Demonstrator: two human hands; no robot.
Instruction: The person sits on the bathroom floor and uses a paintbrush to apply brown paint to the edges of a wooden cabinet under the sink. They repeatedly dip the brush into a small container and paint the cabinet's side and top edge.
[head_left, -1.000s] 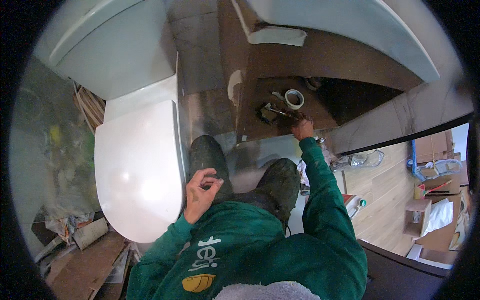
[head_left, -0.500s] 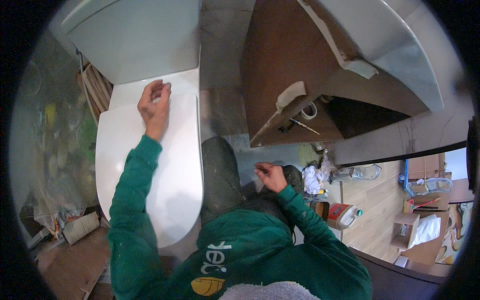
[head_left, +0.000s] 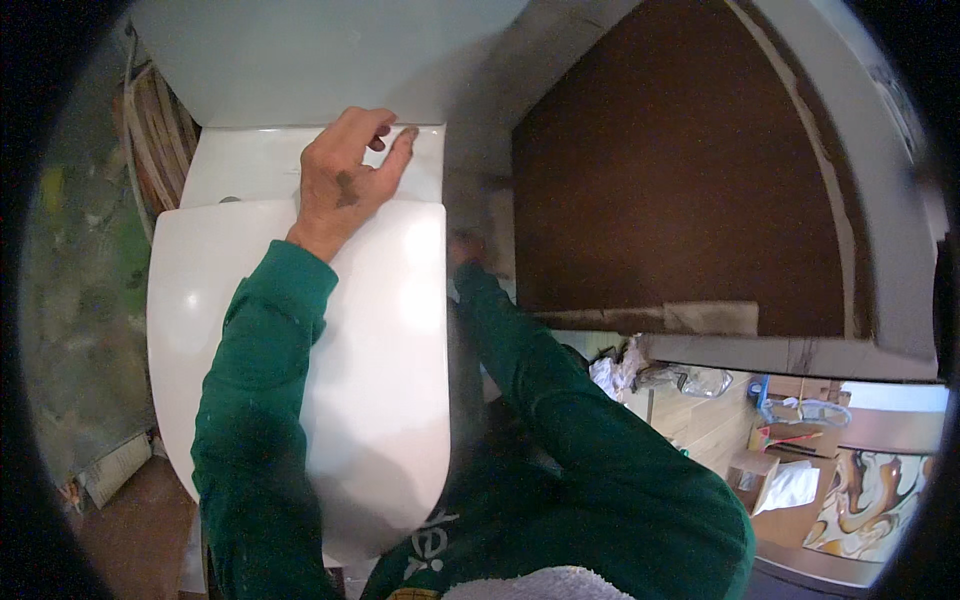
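Note:
My left hand (head_left: 348, 175) rests over the back part of a white toilet, its wrist above the closed lid (head_left: 385, 330). Its fingers are bent, with a gap between them and the thumb, and nothing shows in them. A dark smudge marks the back of this hand. Low beside the lid's right edge, my right hand (head_left: 466, 247) reaches into the shadowed gap between the toilet and a brown panel (head_left: 670, 180). Its fingers are too dark and blurred to make out. Behind the left hand rises the pale toilet tank (head_left: 300, 60).
Folded brown material (head_left: 160, 140) and a thin hose stand left of the toilet, by a stained glass-like panel (head_left: 90, 290). On the right, past the panel, lie crumpled clear plastic (head_left: 705, 381), a small wooden box (head_left: 748, 475) and a marbled picture (head_left: 870, 500).
My view has leaned closer to the toilet. My right hand has moved from near my knee forward to the gap beside the toilet. My left hand stays near the lid's back, fingers slightly further apart.

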